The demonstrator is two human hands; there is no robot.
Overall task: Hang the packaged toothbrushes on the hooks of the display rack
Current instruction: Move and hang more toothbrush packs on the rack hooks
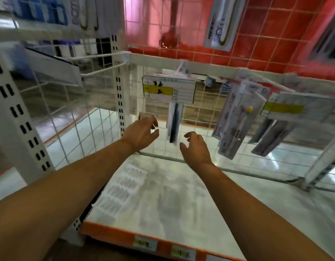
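The left hand (142,131) and right hand (194,147) are held loosely curled and empty, either side of a packaged toothbrush (173,123) hung on the display rack (98,102)

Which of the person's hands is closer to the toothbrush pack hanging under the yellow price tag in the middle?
Roughly equal; the left looks marginally closer. The left hand sits just left of the toothbrush pack, fingertips beside its lower half. The right hand is below and right of its bottom end. Neither touches it.

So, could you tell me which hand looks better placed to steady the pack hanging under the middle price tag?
Probably the right hand: its open fingers sit just beside the hanging pack's lower end, while the left hand is slightly farther away.
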